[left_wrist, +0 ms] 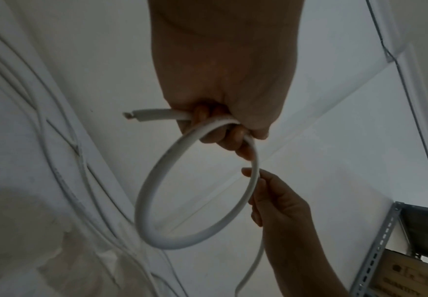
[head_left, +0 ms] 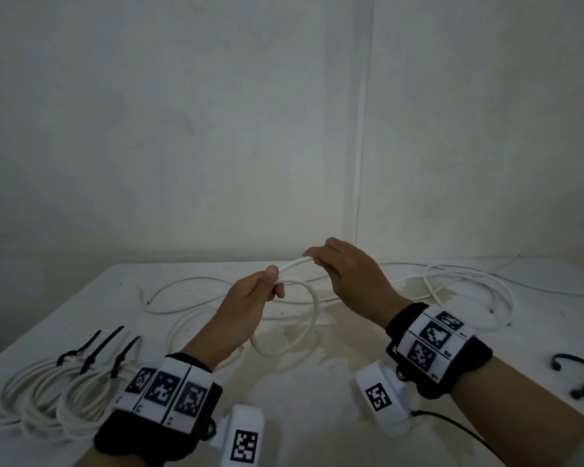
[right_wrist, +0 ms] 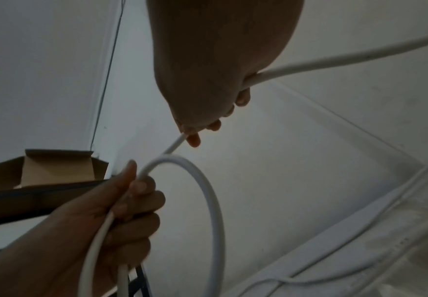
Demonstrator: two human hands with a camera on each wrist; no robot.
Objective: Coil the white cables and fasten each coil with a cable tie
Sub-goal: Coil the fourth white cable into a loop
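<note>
Forming first loop: left hand (head_left: 246, 298) pinched white cable (head_left: 312, 318), right hand (head_left: 347, 267) gripped feed; stiff loop might spring open.

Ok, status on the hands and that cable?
Left hand grips first loop of white cable. Right hand feeds cable in. Three tied coils at left. Loose cables behind, nothing blocking.

Head camera looks forward and down over the table (head_left: 317, 399) toward the wall corner; each wrist camera looks close along its hand, both sharing the cable (left_wrist: 151, 201) loop with it.
</note>
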